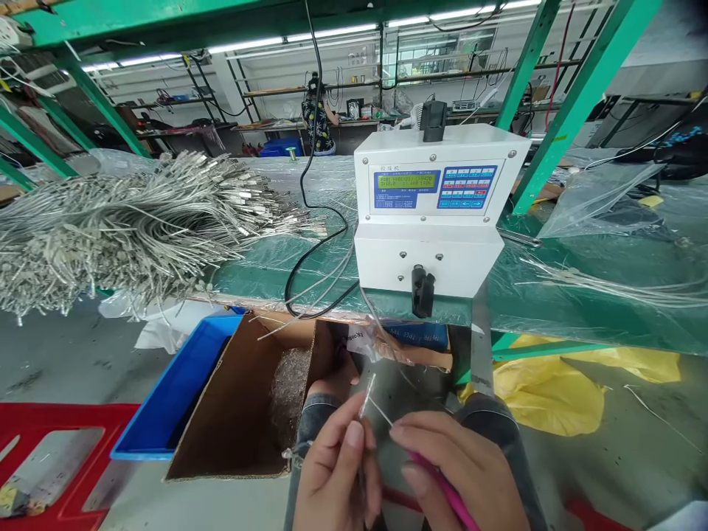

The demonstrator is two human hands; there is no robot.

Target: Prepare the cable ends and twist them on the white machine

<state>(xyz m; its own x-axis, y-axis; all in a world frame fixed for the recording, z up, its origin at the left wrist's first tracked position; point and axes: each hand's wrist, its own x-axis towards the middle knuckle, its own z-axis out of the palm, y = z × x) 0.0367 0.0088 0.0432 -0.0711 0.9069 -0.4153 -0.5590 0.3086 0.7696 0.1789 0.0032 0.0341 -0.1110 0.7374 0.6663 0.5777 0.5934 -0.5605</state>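
Observation:
Low in the head view, my left hand [337, 464] pinches a thin, whitish cable end [369, 389] between thumb and fingers, its tip pointing up. Most of the cable is hidden behind the fingers. To its right, my right hand [464, 461] is closed around a pink-handled tool [442, 487]. A thin, pale shaft [381, 411] reaches from the right fingertips toward the cable end; whether it touches is too small to tell. Both hands are above my lap, in front of a white machine [428, 251] with a lit display and a black clamp-like head [422, 291].
A large pile of grey cables [138, 221] lies on the green bench [259, 273] at left. Below stand an open cardboard box [232, 413] with clear scraps and a blue bin [160, 413]. Yellow bags [547, 391] lie at right. A person [318, 118] works far behind.

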